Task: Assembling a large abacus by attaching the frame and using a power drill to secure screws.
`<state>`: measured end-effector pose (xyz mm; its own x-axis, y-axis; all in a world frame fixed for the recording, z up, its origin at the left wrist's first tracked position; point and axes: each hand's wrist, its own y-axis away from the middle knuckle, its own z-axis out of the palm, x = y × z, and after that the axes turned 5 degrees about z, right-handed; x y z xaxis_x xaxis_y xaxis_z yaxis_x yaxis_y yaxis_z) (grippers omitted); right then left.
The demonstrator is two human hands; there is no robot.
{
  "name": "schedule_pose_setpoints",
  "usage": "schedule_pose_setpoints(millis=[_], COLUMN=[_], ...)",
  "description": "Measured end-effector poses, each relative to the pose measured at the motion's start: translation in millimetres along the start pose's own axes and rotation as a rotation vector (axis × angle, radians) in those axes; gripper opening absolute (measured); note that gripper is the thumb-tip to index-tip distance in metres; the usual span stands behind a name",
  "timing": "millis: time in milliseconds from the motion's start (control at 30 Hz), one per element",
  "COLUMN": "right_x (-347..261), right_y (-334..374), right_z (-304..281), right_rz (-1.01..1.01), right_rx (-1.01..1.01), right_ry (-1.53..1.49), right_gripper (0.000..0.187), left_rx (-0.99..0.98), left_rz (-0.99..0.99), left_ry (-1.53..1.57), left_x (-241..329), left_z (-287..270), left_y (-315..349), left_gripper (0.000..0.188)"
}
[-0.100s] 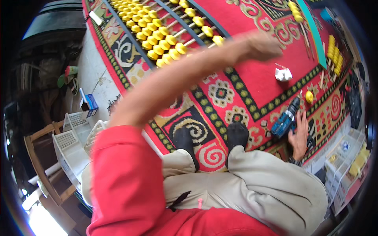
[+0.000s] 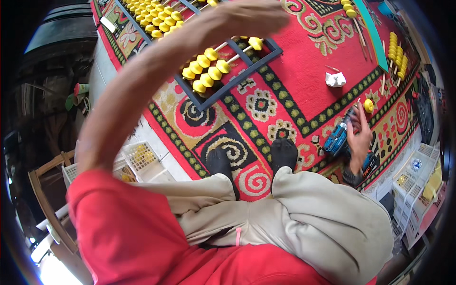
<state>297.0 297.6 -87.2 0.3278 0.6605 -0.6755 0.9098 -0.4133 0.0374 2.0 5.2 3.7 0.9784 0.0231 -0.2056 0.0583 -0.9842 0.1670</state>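
Observation:
A large abacus frame (image 2: 194, 99) with dark bars, pale wooden rods and rows of yellow beads (image 2: 207, 70) lies on the patterned red carpet. My left arm reaches across it. My left hand (image 2: 266, 18) is over the frame's right side, its fingers smeared by motion. On the right, a blue cordless drill (image 2: 336, 139) lies on the carpet, its bit pointing away from me. My right hand (image 2: 359, 140) is on the drill, fingers wrapped about its chuck end. Close to those fingertips sits one loose yellow bead (image 2: 368, 105).
A crumpled white piece (image 2: 335, 80) lies beyond the drill. Farther right are a green strip (image 2: 378, 50), loose rods and threaded yellow beads (image 2: 393, 47). White plastic baskets stand at left (image 2: 141, 156) and right (image 2: 414, 173). My feet rest on the carpet.
My left hand has swung left and away from me, uncovering the abacus's near corner. My right hand has moved forward along the drill to its chuck end.

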Motion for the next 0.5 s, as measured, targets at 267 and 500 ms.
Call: schedule_pose_setpoints(millis=[267,500], right_x=[-76,-73], right_y=[-82,-99], right_z=[182,198], right_rz=[-0.018,-0.118], right_rx=[-0.174,-0.195], right_ry=[-0.322,-0.283], right_gripper=[0.030,0.032], left_rx=[-0.281,0.695], left_rz=[-0.775,-1.070], left_ry=[1.101,2.484], left_x=[113,212], left_z=[13,132], left_y=[181,73], left_gripper=[0.036,0.051])
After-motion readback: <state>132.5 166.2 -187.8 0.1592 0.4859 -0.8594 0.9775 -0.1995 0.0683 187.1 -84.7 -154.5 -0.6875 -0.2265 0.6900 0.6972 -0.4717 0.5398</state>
